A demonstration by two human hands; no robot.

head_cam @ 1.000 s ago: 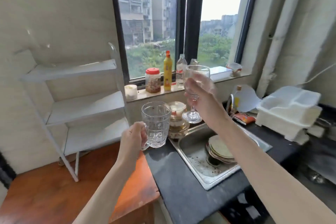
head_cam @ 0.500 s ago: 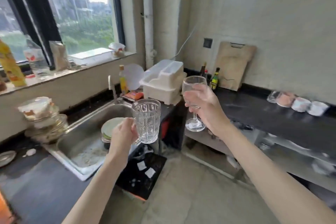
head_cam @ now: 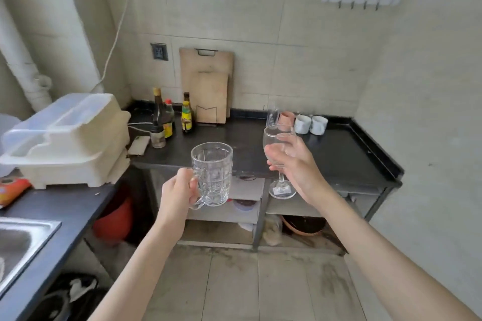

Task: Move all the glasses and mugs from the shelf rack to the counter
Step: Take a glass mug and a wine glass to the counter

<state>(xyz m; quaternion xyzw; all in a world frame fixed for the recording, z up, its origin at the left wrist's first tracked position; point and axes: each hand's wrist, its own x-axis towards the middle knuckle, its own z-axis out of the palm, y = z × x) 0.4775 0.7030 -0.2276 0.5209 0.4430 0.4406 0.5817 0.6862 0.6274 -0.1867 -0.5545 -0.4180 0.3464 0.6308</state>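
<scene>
My left hand grips the handle of a clear patterned glass mug, held upright in the air in front of the black counter. My right hand is wrapped around the bowl of a clear wine glass, its stem and foot hanging below my fingers. Both are held short of the counter's front edge. At the counter's back stand a clear glass, a pink mug and two white mugs. The shelf rack is out of view.
Sauce bottles and two wooden cutting boards stand at the counter's back left. A white plastic dish rack sits on the left counter, with a steel sink nearer me. Shelves with bowls lie under the counter.
My view has swung right, from the window, rack and sink to the far counter. Both hands have carried the mug and the wine glass along, held the same way.
</scene>
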